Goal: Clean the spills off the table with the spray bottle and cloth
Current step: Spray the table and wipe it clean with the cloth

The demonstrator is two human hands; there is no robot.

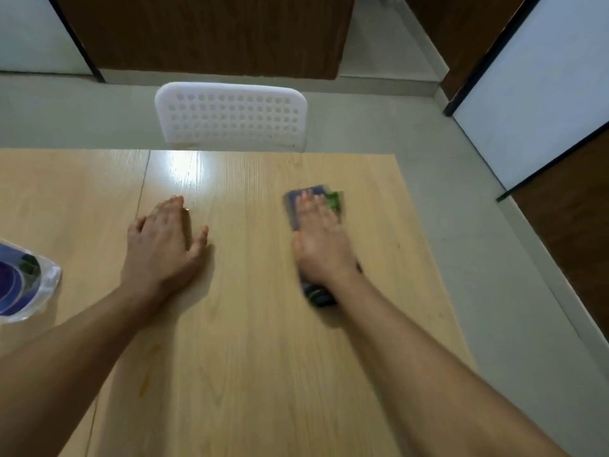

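My right hand [321, 237] lies flat with straight fingers on a dark blue and green cloth [296, 206], pressing it onto the light wooden table [250, 357] right of centre; hand and cloth are blurred. Part of the cloth shows dark below my wrist [318, 293]. My left hand [166, 240] rests flat on the table left of centre, fingers straight, holding nothing. The spray bottle [24, 282], clear with a purple and blue label, sits at the left edge, partly cut off. A faint orange smear [146, 374] marks the table near my left forearm.
A white perforated chair back [230, 115] stands against the table's far edge. The table's right edge runs along a grey floor [478, 258]. Dark wooden panels and white walls lie beyond. A seam [140, 192] divides the tabletop.
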